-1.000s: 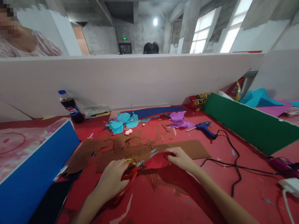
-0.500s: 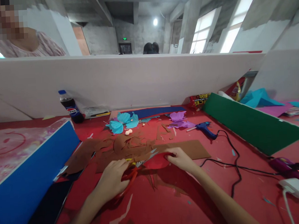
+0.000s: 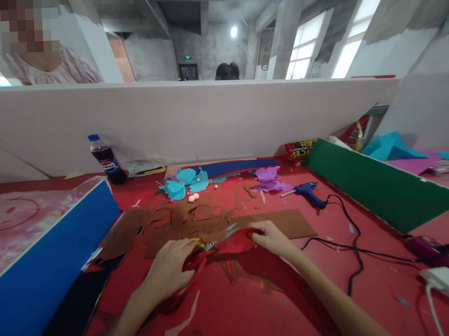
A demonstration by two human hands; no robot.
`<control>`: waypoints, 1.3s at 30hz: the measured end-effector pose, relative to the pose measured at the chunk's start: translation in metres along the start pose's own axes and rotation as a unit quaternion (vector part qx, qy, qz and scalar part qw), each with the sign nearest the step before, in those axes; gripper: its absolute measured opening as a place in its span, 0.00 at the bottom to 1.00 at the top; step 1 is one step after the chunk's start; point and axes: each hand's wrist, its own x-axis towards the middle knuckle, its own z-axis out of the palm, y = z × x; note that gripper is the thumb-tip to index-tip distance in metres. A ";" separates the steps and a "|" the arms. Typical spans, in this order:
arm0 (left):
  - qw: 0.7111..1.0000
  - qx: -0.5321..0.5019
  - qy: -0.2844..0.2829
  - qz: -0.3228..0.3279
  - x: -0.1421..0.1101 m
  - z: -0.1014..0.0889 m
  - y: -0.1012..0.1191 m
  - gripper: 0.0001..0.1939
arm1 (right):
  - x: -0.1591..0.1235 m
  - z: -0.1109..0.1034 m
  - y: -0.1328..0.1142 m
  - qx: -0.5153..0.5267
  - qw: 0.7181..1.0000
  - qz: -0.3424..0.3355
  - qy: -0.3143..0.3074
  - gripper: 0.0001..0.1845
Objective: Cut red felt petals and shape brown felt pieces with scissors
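My left hand (image 3: pixel 172 267) is wrapped round the handles of a pair of scissors (image 3: pixel 210 246) with orange and yellow grips. The blades point up and to the right and look partly apart, over a red piece of sheet (image 3: pixel 238 243). My right hand (image 3: pixel 270 238) pinches the right end of that red piece between thumb and fingers. Its outline partly blends with the red table (image 3: pixel 250 307). Beneath and behind the blades lies a long brown sheet (image 3: pixel 293 223), with brown scraps (image 3: pixel 196 212) heaped just beyond it.
A blue glue gun (image 3: pixel 310 194) lies at right, its black cable (image 3: pixel 359 253) looping forward. Turquoise petals (image 3: pixel 185 182) and purple petals (image 3: pixel 268 178) lie at the back. A cola bottle (image 3: pixel 107 161) stands back left. A blue board (image 3: pixel 58 237) and green board (image 3: pixel 379 190) flank the table.
Both hands, the scissors and the red piece are almost unmoved. Behind the white partition, the person at the upper left has shifted slightly to the right.
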 end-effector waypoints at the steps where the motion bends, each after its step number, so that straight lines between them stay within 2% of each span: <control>1: 1.000 -0.001 -0.002 -0.004 0.000 0.000 0.001 0.12 | 0.000 0.000 0.000 0.001 1.000 0.001 0.001 0.11; 24: 1.000 0.009 -0.021 0.002 0.001 -0.001 -0.001 0.12 | 0.000 -0.002 -0.003 -0.008 1.000 0.005 -0.003 0.13; 30: 1.000 0.023 -0.010 -0.002 0.000 0.001 -0.006 0.18 | -0.001 -0.003 -0.003 -0.028 1.000 -0.003 0.001 0.13; 39: 1.000 0.012 -0.012 -0.005 0.000 0.000 -0.003 0.15 | -0.002 -0.003 -0.007 -0.055 0.998 -0.009 0.001 0.14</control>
